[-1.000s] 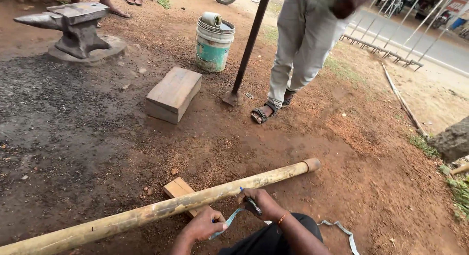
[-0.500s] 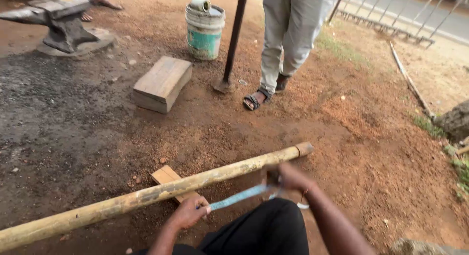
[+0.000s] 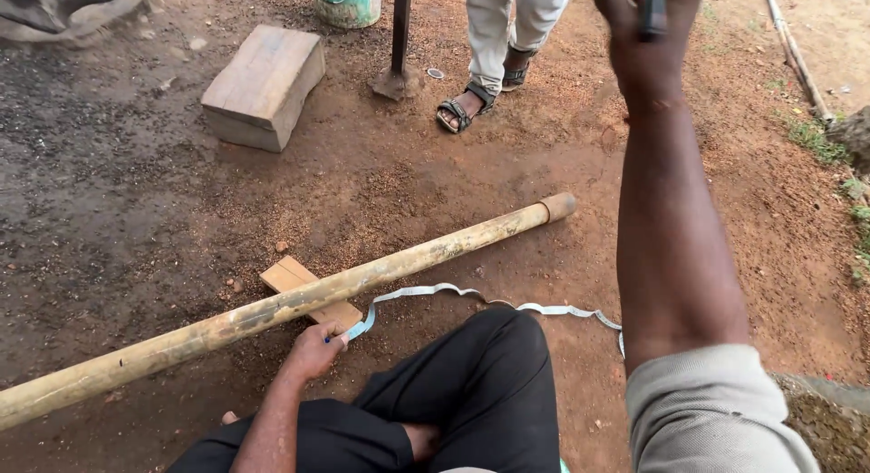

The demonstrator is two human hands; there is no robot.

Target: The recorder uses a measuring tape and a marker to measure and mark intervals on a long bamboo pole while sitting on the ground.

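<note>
Two hands split: left hand pinches pale-blue measuring tape against long yellowish bamboo pole, right hand raised, gripping a dark tool; slack tape may slip off.

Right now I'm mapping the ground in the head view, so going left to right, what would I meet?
Wooden block → left hand pinning the tape measure by the bamboo pole → upright metal bar → another person's sandalled foot → raised right hand gripping a dark tool.

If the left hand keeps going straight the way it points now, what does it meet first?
The left hand points up and away, toward the bamboo pole. Its fingertips, pinching the tape measure, sit almost against the pole above the small wooden block. The pole likely comes first, though depth is unclear.
</note>
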